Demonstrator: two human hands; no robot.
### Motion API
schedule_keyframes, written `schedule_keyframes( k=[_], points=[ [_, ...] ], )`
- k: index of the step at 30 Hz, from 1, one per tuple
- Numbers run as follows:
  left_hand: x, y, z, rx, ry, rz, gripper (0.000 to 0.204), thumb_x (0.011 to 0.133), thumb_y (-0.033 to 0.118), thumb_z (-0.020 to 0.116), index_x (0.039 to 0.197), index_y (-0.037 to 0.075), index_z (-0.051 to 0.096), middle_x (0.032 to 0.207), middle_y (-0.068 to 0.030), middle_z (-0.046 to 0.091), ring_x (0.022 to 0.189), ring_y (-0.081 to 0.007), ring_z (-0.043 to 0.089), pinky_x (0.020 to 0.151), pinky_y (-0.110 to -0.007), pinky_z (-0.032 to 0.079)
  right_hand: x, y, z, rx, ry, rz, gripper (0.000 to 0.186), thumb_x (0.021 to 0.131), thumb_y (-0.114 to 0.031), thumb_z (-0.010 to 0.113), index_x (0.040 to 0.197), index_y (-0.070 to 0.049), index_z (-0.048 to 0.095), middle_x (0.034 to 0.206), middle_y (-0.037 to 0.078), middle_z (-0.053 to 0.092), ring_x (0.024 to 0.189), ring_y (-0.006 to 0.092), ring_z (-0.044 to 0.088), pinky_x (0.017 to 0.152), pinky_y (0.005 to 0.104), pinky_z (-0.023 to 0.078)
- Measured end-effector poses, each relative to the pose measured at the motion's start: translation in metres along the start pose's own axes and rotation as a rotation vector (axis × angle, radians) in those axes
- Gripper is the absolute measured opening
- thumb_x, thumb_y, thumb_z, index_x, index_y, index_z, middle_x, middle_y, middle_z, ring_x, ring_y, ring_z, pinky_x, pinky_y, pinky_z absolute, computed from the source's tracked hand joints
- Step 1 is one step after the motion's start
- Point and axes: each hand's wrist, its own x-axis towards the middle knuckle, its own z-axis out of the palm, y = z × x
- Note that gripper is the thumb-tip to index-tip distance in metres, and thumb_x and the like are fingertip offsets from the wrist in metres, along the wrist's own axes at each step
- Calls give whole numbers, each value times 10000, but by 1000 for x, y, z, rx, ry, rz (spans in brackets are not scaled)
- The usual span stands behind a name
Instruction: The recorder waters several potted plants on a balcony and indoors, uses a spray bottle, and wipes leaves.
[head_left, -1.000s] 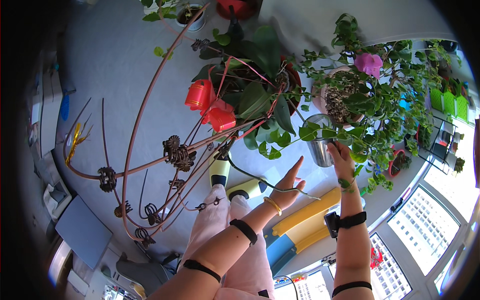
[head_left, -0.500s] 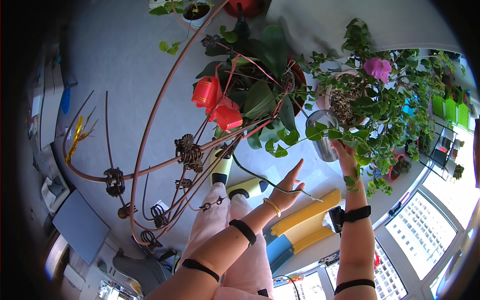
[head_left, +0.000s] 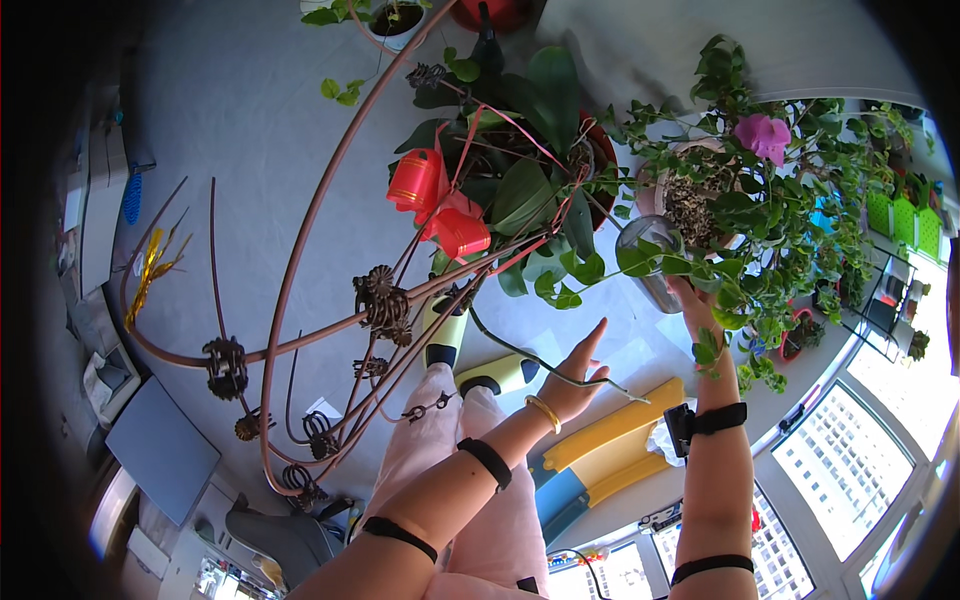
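1. Right hand (head_left: 700, 310): fingers gripping the metal cup (head_left: 660, 294) near its base; fingertips partly hidden.
2. Cup: tilted, mouth just beside the rim of the pale pot (head_left: 649, 192); contact with the rim cannot be confirmed. Leafy vines (head_left: 745, 215) overlap cup and hand.
3. Left hand (head_left: 572, 390): index finger extended, fingers loosely spread. A thin green stem (head_left: 522, 354) crosses them in view; touch cannot be determined.
4. Clearance: open floor between the hands; red pot (head_left: 605, 160) near the cup; dry brown stems (head_left: 300, 240) arch leftward.
5. Surroundings: smooth grey floor (head_left: 230, 140); yellow-and-blue moulded piece (head_left: 610, 440) between the forearms; bright windows (head_left: 845, 450) at right.
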Motion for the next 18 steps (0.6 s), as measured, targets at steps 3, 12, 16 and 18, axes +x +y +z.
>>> schedule_keyframes(
  k=[3,12,16,18],
  points=[
    [-2,1,0,-4,-4,-8,697,832,95,535,1399,171,136,1312,-218,367,943,-316,595,818,-377,474,0,2,1,113,0,-16,173,780,-124,646,933,-45,628,854,32,645,739,135,579,666,290,459],
    [-4,-4,-1,-46,-63,-71,708,853,75,525,1408,178,97,1389,-175,287,1041,-267,555,848,-350,456,5,-25,12,-45,59,-108,117,774,-92,630,866,-20,629,763,33,618,656,115,559,618,244,453],
    [-6,-4,-3,-41,-65,-92,702,855,71,521,1408,174,100,1390,-174,285,1038,-268,557,848,-347,455,8,-17,9,-163,47,-57,139,756,-106,639,865,-21,635,767,41,622,667,120,570,641,252,465],
    [-7,-5,-2,-39,-66,-85,701,855,69,519,1408,171,101,1392,-173,282,1035,-271,559,849,-346,455,14,6,5,-184,64,-69,142,754,-114,640,861,-21,635,764,40,621,669,120,568,645,257,463]
  ],
)
